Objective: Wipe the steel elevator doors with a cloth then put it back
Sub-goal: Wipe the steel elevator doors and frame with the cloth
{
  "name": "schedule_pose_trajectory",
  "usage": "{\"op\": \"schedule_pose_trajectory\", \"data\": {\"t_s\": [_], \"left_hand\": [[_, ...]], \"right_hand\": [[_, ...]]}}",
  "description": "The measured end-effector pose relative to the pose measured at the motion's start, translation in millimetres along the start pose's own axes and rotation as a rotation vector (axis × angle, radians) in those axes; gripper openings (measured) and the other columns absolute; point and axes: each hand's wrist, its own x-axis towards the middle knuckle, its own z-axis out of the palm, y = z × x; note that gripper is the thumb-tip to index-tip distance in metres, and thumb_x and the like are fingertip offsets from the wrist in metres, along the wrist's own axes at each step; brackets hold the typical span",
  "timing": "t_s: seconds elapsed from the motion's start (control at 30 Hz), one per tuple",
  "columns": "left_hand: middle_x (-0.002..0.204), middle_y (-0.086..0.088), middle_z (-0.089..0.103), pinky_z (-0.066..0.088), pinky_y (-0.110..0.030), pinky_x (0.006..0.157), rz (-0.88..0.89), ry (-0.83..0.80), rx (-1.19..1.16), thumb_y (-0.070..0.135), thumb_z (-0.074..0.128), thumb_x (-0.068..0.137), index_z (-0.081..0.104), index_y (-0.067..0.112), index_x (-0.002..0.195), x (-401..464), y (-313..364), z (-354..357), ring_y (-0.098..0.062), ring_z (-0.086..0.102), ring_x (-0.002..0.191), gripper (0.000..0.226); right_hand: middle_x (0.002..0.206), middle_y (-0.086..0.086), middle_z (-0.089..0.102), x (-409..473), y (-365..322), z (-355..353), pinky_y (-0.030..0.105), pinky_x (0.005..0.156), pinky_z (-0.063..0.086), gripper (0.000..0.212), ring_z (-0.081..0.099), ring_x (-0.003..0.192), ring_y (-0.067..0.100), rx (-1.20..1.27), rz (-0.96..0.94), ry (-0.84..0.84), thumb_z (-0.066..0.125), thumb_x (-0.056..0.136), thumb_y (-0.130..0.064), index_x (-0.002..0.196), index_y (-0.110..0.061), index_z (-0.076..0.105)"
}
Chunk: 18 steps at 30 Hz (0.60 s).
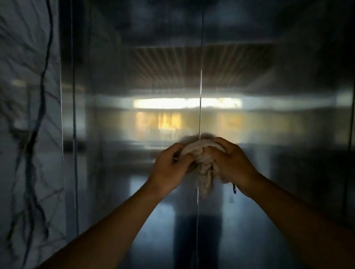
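Note:
Closed steel elevator doors [128, 173] fill the view, with the centre seam [200, 106] running top to bottom. A bunched pale beige cloth [203, 165] is held in front of the seam at about chest height. My left hand [170, 167] grips its left side and my right hand [231, 162] grips its right side and top. A loose tail of the cloth hangs down between my wrists. Whether the cloth touches the steel I cannot tell. The frame is motion-blurred.
A white marble wall with dark veins [17, 124] stands to the left of the steel door frame [70, 107]. The steel reflects a bright light strip [174, 103], a slatted ceiling and a dim figure low down. A vertical frame edge [351, 124] shows at the right.

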Motion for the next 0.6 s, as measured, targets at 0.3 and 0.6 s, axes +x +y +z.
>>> {"op": "schedule_pose_trajectory", "data": {"t_s": [0.3, 0.6], "left_hand": [[0.086, 0.015, 0.059, 0.044, -0.016, 0.067, -0.196, -0.009, 0.091, 0.044, 0.039, 0.102, 0.061, 0.031, 0.099, -74, 48, 15, 0.001, 0.055, 0.084, 0.026], [0.060, 0.007, 0.056, 0.039, -0.011, 0.061, 0.399, -0.197, 0.429, 0.038, 0.056, 0.097, 0.058, 0.027, 0.068, -111, 98, -5, -0.003, 0.056, 0.060, 0.031]], "right_hand": [[0.111, 0.004, 0.071, -97, -9, -36, 0.036, 0.091, 0.056, 0.031, 0.069, 0.098, 0.017, -0.051, 0.243, -0.167, 0.052, 0.099, -0.042, 0.117, -0.020, 0.066], [0.108, -0.006, 0.073, -157, -56, -30, 0.028, 0.085, 0.058, 0.020, 0.069, 0.102, 0.012, 0.045, 0.140, -0.288, 0.064, 0.092, -0.024, 0.112, -0.023, 0.068]]}}
